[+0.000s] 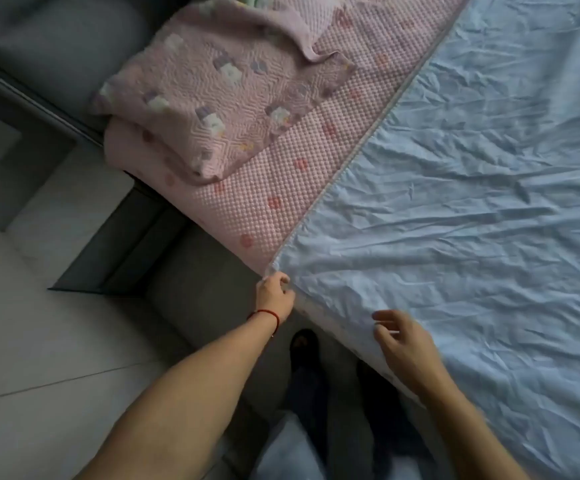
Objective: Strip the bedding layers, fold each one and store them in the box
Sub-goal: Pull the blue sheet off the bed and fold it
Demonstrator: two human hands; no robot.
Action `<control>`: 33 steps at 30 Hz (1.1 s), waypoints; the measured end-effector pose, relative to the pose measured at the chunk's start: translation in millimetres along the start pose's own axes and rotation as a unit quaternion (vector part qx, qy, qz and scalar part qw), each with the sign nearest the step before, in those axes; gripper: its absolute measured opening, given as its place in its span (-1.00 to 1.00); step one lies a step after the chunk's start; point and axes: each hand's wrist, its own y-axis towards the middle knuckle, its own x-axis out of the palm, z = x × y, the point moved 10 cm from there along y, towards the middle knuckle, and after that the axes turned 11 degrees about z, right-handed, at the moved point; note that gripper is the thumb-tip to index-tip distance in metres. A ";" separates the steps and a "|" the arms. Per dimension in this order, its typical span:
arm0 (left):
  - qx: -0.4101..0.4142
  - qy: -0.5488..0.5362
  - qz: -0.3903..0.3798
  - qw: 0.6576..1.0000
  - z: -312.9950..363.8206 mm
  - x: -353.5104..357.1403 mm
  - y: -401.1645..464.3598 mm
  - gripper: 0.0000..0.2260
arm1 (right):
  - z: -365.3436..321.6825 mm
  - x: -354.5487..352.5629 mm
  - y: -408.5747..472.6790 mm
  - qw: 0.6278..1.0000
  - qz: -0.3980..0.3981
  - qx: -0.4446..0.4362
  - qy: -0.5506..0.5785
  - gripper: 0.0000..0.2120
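Observation:
A wrinkled light blue sheet (pixel 472 209) covers most of the bed on the right. Beneath it a pink bubble-textured layer (pixel 281 174) with red dots shows along the left side. A pink quilted cover (pixel 212 91) with floral patches lies bunched at the head end. My left hand (pixel 276 294), with a red string on the wrist, pinches the blue sheet's corner at the bed's edge. My right hand (pixel 402 341) hovers with loosely spread fingers over the sheet's near edge, blurred.
A grey bed frame (pixel 164 258) runs below the mattress edge. Pale tiled floor (pixel 39 341) lies to the left. My legs and a dark shoe (pixel 304 344) stand close beside the bed. Dark furniture (pixel 56 46) stands at top left.

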 end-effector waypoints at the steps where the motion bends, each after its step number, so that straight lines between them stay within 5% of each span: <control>1: -0.002 -0.015 0.021 1.000 -3.3 2.6 13.8 -0.73 | 4.6 7.7 4.9 1.000 0.007 -0.005 -0.001 -0.79; 11: -0.124 -0.196 0.147 0.962 -50.0 31.7 71.8 -0.77 | 56.8 91.6 47.0 0.994 0.061 0.070 0.064 -0.77; 16: -0.008 -0.157 0.143 0.977 -32.3 16.3 65.9 -0.93 | 54.4 100.8 41.5 0.994 0.037 0.088 0.051 -0.77; 22: 0.294 -0.052 0.096 0.950 34.0 25.1 17.4 -0.82 | 34.9 100.3 49.9 0.991 0.038 0.083 0.097 -0.83; 27: 0.412 -0.067 0.058 0.907 72.2 39.0 -42.3 -0.91 | 13.4 87.5 68.4 0.967 0.041 0.131 0.215 -0.52; 33: 0.478 -0.054 -0.080 0.873 128.7 74.7 -112.7 -0.83 | 39.0 13.5 67.4 0.967 0.141 0.162 0.140 -0.63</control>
